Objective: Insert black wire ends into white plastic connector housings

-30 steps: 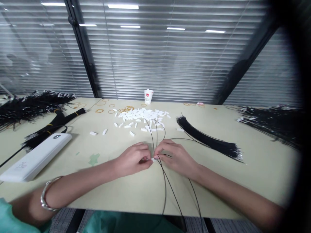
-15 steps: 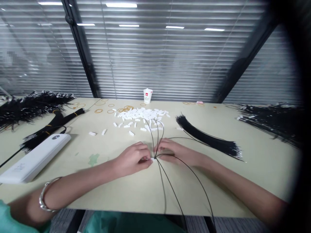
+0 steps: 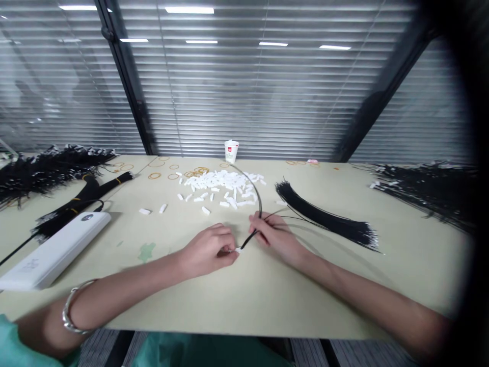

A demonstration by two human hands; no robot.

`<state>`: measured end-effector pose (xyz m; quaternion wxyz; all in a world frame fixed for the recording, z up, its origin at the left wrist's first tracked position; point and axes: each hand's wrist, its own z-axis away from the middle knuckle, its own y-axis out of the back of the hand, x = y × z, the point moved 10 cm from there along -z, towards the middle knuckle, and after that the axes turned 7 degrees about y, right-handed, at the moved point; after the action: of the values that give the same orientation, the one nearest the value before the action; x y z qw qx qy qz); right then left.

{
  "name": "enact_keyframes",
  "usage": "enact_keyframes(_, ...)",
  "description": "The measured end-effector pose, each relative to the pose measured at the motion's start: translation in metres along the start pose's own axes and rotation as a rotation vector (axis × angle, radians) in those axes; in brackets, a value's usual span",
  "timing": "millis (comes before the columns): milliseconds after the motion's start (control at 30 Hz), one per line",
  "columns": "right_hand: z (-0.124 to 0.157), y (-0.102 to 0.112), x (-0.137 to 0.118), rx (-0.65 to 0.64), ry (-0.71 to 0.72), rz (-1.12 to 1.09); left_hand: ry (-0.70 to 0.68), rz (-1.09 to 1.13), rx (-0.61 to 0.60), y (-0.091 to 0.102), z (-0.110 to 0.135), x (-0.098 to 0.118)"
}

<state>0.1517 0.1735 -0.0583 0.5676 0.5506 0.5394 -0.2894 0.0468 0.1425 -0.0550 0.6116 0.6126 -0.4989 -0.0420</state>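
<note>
My left hand (image 3: 208, 248) is closed in a pinch on a small white connector (image 3: 239, 250) near the table's middle. Thin black wires (image 3: 259, 204) run out of that connector, gathered into one strand that arcs up and back over the table. My right hand (image 3: 273, 235) is closed around this strand just right of the connector. Behind the hands lies a heap of white connectors (image 3: 223, 183). A loose bundle of black wires (image 3: 324, 218) lies to the right of my right hand.
A white power bank (image 3: 53, 250) with a black cable sits at the left. Banded black wire bundles (image 3: 82, 196) and a big pile (image 3: 46, 165) lie far left, another pile (image 3: 424, 188) far right. Rubber bands (image 3: 179, 171) and a paper cup (image 3: 231, 151) stand at the back.
The wires that spread out toward me off the table's front edge have been swept up by my right hand into one strand curving away over the table. My left hand stayed put.
</note>
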Motion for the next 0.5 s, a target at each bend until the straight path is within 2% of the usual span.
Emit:
enact_keyframes(133,-0.011,0.038,0.005,0.177,-0.028,-0.187,0.033,0.024,0.005,0.001,0.0,-0.002)
enact_keyframes(267,-0.016,0.07,-0.006,0.273,0.021,-0.331,0.065,0.08,0.014,0.002,0.001,-0.004)
enact_keyframes(333,-0.016,0.07,-0.011,0.242,0.027,-0.446,0.085,0.131,0.013,0.003,0.001,-0.005)
enact_keyframes(433,-0.013,0.049,-0.017,0.091,-0.013,-0.616,0.089,0.233,-0.012,0.003,0.0,-0.006)
enact_keyframes(500,-0.011,0.036,-0.019,0.006,-0.045,-0.635,0.076,0.298,-0.036,0.003,-0.001,-0.006)
